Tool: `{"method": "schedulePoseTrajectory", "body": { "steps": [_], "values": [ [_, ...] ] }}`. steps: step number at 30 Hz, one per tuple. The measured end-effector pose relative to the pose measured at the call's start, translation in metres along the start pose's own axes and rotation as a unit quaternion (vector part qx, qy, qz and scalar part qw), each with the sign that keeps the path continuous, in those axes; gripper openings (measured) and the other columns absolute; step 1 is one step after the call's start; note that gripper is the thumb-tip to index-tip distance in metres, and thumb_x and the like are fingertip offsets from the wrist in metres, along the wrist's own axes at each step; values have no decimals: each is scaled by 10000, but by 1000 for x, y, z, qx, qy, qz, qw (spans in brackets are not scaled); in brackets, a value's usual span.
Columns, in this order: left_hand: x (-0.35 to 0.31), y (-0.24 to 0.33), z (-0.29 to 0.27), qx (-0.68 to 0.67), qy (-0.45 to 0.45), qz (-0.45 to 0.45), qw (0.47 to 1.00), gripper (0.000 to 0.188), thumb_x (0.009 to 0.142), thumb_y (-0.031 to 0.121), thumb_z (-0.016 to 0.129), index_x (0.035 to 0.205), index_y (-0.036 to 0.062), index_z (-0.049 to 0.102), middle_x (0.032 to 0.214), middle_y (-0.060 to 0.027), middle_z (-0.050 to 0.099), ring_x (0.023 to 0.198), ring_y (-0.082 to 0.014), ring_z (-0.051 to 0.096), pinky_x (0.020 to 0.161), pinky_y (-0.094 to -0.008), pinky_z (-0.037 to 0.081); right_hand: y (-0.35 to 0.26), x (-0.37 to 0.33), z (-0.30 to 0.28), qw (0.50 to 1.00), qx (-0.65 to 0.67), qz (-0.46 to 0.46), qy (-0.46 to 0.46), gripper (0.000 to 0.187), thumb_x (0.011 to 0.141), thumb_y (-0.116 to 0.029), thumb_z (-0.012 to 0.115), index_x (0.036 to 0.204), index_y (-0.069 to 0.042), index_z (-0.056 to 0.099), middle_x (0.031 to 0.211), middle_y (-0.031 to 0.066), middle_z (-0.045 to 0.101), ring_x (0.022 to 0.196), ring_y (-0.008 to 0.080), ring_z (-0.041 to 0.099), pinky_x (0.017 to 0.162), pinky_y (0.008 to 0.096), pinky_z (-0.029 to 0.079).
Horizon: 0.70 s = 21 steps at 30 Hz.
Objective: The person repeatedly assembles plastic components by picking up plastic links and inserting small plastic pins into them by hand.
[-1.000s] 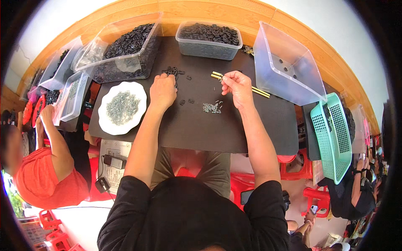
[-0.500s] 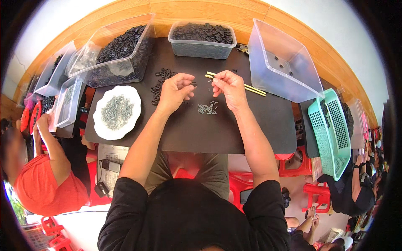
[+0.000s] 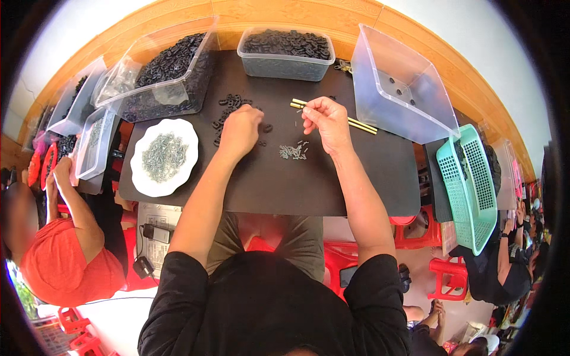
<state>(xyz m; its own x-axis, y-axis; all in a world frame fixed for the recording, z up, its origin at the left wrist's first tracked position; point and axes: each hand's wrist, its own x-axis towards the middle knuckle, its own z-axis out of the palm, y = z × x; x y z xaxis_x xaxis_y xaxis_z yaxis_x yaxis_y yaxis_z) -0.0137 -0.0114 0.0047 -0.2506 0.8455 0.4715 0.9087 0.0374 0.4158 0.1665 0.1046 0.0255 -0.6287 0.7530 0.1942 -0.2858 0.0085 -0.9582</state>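
My left hand is over the near side of a loose heap of small black ring-like parts, its fingertips smeared by motion. One black part is just right of those fingers, apart from the heap. My right hand is pinched at thumb and forefinger beside two yellow-and-black rods; what sits in the pinch is too small to make out. Between my hands, nearer me, lies a small pile of short grey metal pins.
A white scalloped plate of metal pins stands on the left of the dark table. Clear bins of black parts and a tub line the back. A larger bin and green basket are at right.
My left hand has moved left and slightly down toward the black heap. The black part it held is now away from its fingertips. My right hand has barely moved.
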Motion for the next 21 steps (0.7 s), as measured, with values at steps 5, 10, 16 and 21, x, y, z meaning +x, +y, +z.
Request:
{"method": "schedulePoseTrajectory", "body": {
  "steps": [5,10,16,21],
  "values": [
    [3,1,-4,-73,-15,-40,996,145,801,46,599,929,11,656,882,-134,606,852,-313,603,747,-356,466,0,-1,-2,1000,2,9,5,48,816,-28,631,827,-3,591,709,60,603,559,108,565,464,230,483],
    [5,12,-10,-90,-118,-80,986,168,782,96,618,938,58,668,908,-112,586,889,-299,593,790,-388,463,-1,-1,-2,1000,-2,13,3,45,820,-30,627,827,-5,591,710,59,602,564,109,563,463,229,481],
    [8,16,-3,-43,-128,-38,990,199,723,63,667,922,52,659,859,-90,587,785,-268,585,735,-361,462,1,0,0,1000,-10,19,-4,43,822,-27,625,832,-4,591,713,61,602,565,111,563,463,230,481],
    [9,14,1,-98,-86,-59,990,147,758,53,663,877,25,582,771,-83,625,655,-214,590,615,-312,467,-2,-1,3,1000,-1,16,-2,54,821,-24,625,842,10,588,725,78,608,579,127,580,470,245,500]
  ]
}}
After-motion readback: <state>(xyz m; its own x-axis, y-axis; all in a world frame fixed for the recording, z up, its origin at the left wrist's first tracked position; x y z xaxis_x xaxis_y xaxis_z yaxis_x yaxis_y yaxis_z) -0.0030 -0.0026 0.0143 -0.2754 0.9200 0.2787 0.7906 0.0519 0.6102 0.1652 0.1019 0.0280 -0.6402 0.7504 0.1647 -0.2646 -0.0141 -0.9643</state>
